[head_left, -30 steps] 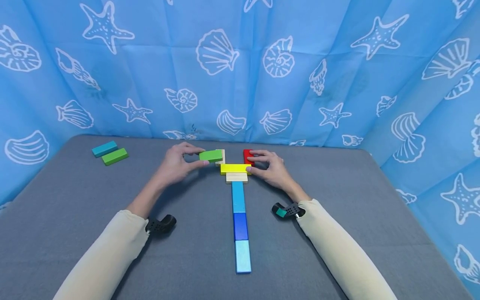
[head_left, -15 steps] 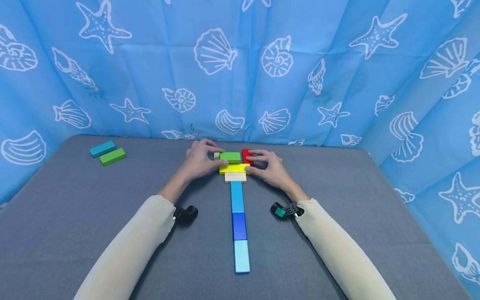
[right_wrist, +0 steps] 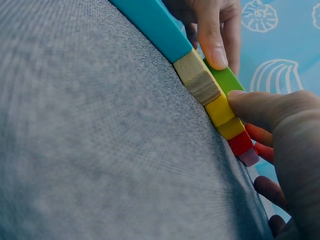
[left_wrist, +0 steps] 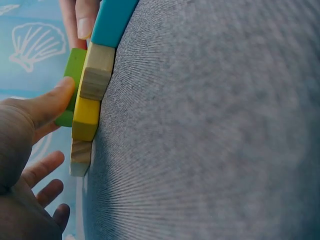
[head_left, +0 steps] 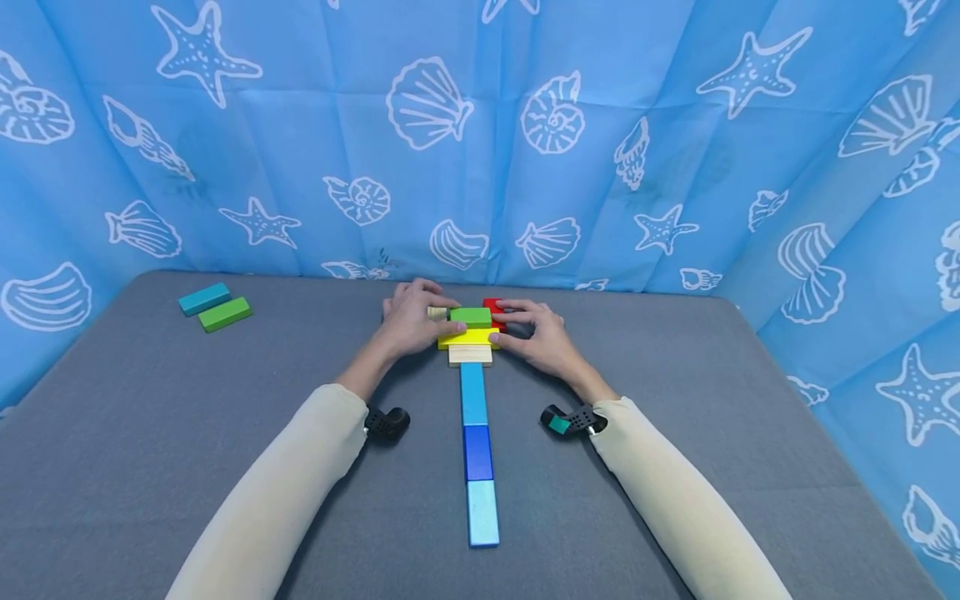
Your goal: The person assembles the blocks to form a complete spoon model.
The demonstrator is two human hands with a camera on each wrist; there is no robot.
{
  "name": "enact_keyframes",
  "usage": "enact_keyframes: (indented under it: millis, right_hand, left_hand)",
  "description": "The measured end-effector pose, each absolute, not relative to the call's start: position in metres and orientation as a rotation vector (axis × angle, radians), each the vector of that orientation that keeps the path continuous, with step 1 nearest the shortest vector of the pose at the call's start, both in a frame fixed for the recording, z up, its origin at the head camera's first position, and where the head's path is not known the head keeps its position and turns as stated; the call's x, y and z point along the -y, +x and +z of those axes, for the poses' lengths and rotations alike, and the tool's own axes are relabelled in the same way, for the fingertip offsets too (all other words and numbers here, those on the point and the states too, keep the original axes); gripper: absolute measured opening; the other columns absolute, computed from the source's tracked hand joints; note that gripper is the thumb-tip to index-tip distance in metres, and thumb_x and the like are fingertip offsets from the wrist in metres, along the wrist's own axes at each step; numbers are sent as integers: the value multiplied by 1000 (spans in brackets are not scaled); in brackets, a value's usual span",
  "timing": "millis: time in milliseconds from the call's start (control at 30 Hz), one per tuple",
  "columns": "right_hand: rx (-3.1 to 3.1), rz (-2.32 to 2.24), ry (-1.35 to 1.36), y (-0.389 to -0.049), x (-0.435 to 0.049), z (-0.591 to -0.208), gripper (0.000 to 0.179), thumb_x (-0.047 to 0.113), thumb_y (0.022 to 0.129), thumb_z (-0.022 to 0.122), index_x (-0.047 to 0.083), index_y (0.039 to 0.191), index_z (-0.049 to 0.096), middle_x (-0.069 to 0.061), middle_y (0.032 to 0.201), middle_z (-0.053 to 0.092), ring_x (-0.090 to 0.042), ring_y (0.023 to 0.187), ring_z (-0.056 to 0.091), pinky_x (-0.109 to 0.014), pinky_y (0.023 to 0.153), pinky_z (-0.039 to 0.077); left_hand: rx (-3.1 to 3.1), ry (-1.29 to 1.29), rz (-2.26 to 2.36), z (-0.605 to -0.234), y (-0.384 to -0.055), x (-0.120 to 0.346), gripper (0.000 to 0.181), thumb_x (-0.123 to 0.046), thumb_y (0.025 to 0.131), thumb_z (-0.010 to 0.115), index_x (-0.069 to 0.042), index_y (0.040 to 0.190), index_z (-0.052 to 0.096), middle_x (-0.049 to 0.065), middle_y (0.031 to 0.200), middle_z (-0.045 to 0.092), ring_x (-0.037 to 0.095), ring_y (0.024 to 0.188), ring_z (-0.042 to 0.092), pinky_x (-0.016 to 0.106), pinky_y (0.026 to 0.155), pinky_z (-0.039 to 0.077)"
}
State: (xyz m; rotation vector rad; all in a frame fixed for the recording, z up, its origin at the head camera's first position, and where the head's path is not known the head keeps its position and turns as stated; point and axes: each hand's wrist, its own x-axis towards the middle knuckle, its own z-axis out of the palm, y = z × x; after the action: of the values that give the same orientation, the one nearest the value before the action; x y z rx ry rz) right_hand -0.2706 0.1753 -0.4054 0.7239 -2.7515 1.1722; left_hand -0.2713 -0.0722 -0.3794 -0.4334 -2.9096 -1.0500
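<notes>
I see a long, plain cream fabric sleeve [head_left: 281, 487] on the person's left arm and a matching cream fabric sleeve [head_left: 678, 487] on the right, each ending in a cuff near the wrist. At the left cuff sits a curved black mount with a rounded end [head_left: 387, 424]. Its counterpart, a perforated black mount on the right wrist [head_left: 580, 420], curves likewise — and there I make out a flat teal patch [head_left: 559, 425]. Both the left hand [head_left: 415, 318] and the right hand [head_left: 545, 337] are bare.

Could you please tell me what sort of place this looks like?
Probably an indoor tabletop set-up: a table covered in grey cloth, a blue shell-patterned curtain hanging behind it, and coloured blocks laid out on top.
</notes>
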Motion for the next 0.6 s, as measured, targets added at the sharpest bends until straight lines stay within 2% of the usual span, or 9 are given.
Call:
enact_keyframes:
  millis: [600]
  right_hand:
    - [2756,1170,710,-271,-176,-407,45,29,92,77,9,131,69,-9,148,53,-34,138,39,-62,110,16]
  left_hand:
    - [2961,-384,-1057,-378,-273,74,43,-37,92,77,-16,128,73,13,145,46,37,137,29,59,104,20]
